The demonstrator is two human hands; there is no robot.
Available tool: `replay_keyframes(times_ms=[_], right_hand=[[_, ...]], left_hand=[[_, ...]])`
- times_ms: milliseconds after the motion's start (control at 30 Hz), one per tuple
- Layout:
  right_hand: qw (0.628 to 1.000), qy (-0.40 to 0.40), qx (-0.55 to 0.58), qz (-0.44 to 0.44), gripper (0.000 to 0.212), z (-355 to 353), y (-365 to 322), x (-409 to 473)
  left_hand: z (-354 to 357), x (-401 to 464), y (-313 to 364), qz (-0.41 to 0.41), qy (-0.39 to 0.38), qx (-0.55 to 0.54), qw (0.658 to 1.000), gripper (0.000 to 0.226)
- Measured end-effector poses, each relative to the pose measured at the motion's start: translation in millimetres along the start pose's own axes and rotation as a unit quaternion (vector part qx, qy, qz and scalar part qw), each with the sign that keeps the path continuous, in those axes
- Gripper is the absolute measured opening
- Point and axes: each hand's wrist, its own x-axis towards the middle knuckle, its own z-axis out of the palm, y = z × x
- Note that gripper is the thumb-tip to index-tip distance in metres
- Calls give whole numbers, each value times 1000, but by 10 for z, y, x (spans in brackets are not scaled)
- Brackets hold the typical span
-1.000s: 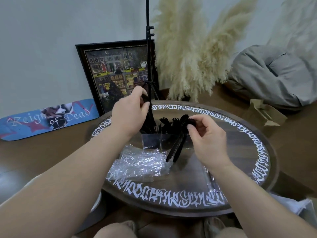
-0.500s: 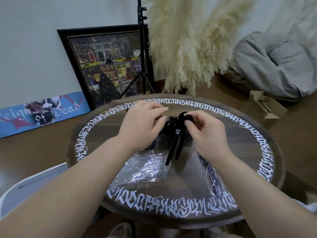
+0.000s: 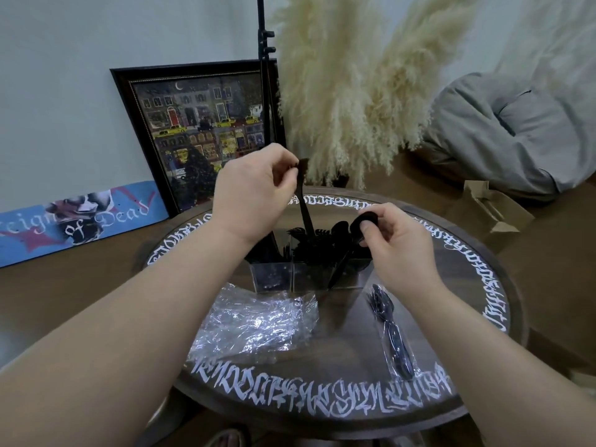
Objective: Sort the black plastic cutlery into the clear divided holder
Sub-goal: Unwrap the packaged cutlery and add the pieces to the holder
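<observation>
A clear divided holder (image 3: pixel 292 277) stands mid-table, its compartments packed with black plastic cutlery (image 3: pixel 317 243). My left hand (image 3: pixel 253 198) is raised above the holder and pinches the handle end of one black piece (image 3: pixel 304 208), whose lower end points down into the middle compartment. My right hand (image 3: pixel 395 245), just right of the holder, grips a small bunch of black spoons (image 3: pixel 361 222) by their bowls, with the handles slanting down in front of the holder. More black cutlery lies in a clear sleeve (image 3: pixel 392 333) on the table at the right.
Crumpled clear plastic wrap (image 3: pixel 254 321) lies in front of the holder. The round table (image 3: pixel 322 401) has a white lettered rim. Behind it are a framed picture (image 3: pixel 200 130), a black stand pole (image 3: pixel 264 59), pampas grass (image 3: pixel 354 91), a grey beanbag (image 3: pixel 503 133) and a cardboard box (image 3: pixel 490 211).
My left hand has risen from the holder's top, now holding one black piece by its end above the middle compartment. My right hand has stayed beside the holder with its spoons.
</observation>
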Motion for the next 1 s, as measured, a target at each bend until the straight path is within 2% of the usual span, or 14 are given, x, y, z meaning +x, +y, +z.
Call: replay_keyframes(times_ms=[133, 367, 400, 467, 533, 600, 633, 700, 800, 867, 1000], right_hand=[[1000, 5, -13, -4, 44, -20, 62, -42], [1000, 6, -13, 12, 32, -83, 212, -88], [1000, 5, -15, 13, 32, -87, 219, -95], [1000, 6, -19, 11, 33, -88, 231, -107], [999, 15, -28, -5, 33, -91, 244, -116], [998, 25, -44, -26, 26, -104, 262, -110], [997, 31, -60, -39, 22, -123, 276, -101], [991, 55, -98, -74, 20, -186, 297, -61], [983, 115, -90, -110, 21, -316, 275, 54], [973, 153, -98, -139, 18, -402, 226, 161], [963, 187, -103, -167, 18, -527, 131, 372]], left_hand=[[125, -73, -43, 33, -18, 54, 998, 16], [220, -217, -53, 58, -45, 80, 994, 16], [224, -225, -56, 57, -66, 88, 992, 16], [250, -243, -82, 42, -160, 124, 978, 20], [308, -272, -124, 34, -288, 186, 939, 26], [368, -328, -138, 43, -364, 234, 900, 30], [398, -355, -141, 47, -367, 241, 897, 30], [463, -393, -120, 44, -324, 217, 920, 31], [559, -412, 30, 59, -280, 148, 947, 46], [659, -402, 127, 63, -303, 136, 941, 59], [874, -375, 175, 18, -381, 145, 913, 83]])
